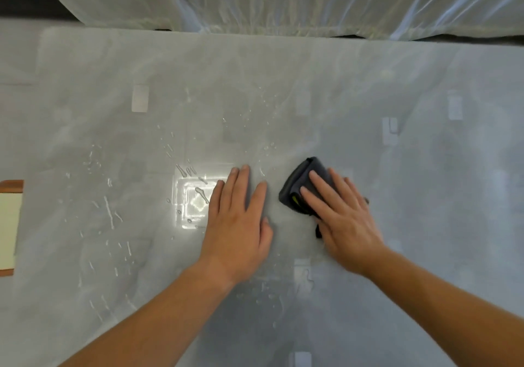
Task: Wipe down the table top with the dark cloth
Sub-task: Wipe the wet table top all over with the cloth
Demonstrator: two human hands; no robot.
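Wet grey bench (425, 196) fills the frame; right grip (346, 219), fingers straight, presses the dark cloth (297, 182); left grip (239, 224) lies spread flat beside it.

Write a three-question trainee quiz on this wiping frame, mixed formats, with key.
1. True or false: the left hand lies flat on the table top, holding nothing.
2. The dark cloth sits under: A) the left hand B) the right hand C) neither hand.
3. Fill in: most of the water droplets lie to the ____ of the cloth.
Key: 1 true; 2 B; 3 left.
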